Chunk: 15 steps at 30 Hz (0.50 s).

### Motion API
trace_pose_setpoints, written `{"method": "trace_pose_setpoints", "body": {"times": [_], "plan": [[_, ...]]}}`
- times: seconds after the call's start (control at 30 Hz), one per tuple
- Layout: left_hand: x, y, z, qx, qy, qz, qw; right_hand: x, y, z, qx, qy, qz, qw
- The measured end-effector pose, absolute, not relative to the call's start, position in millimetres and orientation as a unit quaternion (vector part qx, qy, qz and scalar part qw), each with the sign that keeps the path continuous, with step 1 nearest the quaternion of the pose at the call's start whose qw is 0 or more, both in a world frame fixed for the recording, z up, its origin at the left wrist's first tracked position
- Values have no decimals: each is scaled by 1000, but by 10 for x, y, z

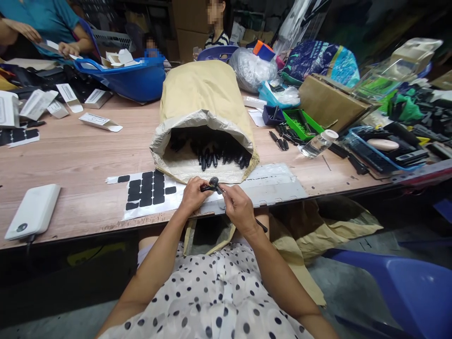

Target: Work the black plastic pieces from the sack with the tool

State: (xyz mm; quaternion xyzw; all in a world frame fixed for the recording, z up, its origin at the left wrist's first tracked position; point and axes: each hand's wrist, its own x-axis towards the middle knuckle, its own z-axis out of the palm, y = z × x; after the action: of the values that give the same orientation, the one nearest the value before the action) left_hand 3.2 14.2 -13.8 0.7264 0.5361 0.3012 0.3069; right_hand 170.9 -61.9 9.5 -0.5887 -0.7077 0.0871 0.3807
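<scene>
Matt, pale wood-grain tabletop [77,155]. The sack [201,94] is creased brown paper. The part [214,181] looks like matt black plastic. Matt black pads [146,190] sit on white backing. The tub [134,82] is glossy blue plastic.

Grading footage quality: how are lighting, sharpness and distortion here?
Head view: table and paper sack evenly lit, no harsh glare; sack mouth and under-table space dark; table edge curves, wide-angle distortion; left hand and right hand sharp, small black part they grip shows little detail.

Wooden table [81,155], paper sack [203,94], pad sheet [141,212], power bank [33,212]
</scene>
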Motion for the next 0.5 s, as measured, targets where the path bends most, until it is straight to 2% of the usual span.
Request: {"method": "trace_pose_setpoints", "body": {"times": [0.27, 0.5], "plan": [[37, 118, -163, 734, 534, 305, 289, 1854, -308, 56, -633, -687, 27, 357], [3, 98, -164, 751, 511, 305, 287, 1990, 68, -131, -695, -668, -23, 267]]}}
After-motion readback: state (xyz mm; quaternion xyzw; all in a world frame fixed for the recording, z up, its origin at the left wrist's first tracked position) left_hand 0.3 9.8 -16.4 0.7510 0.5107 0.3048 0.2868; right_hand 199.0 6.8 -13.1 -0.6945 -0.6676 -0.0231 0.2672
